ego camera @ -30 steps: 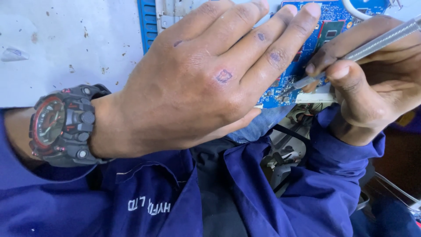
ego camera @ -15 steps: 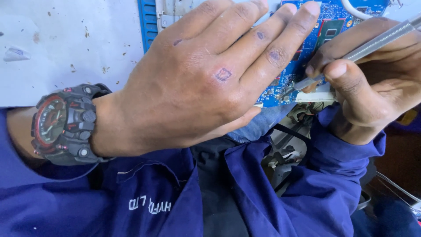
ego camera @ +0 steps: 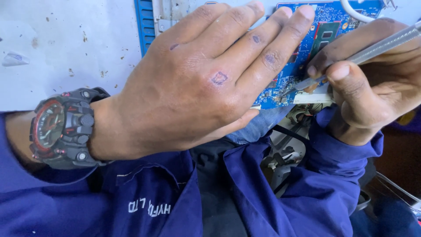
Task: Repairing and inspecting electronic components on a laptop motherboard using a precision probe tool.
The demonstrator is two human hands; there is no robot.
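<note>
My left hand [ego camera: 206,83] lies flat, fingers spread, on top of a blue circuit board [ego camera: 302,57] at the edge of a white worktable, pressing it down. A dark wristwatch with red trim [ego camera: 61,129] is on that wrist. My right hand [ego camera: 372,83] grips a slim silver metal tool [ego camera: 377,46] like a pen. The tool's tip touches the board's near edge, just right of my left fingertips. Much of the board is hidden under my left hand.
The scuffed white tabletop [ego camera: 66,48] stretches left, with a scrap of paper [ego camera: 15,59] on it. A blue ribbed part [ego camera: 144,22] lies beside the board. A white cable [ego camera: 355,13] curves at the top right. Below the table edge are my dark blue sleeves and dark cables [ego camera: 285,149].
Almost nothing differs. My right hand and the tool tip shifted very slightly on the board; my left hand stays pressed in place.
</note>
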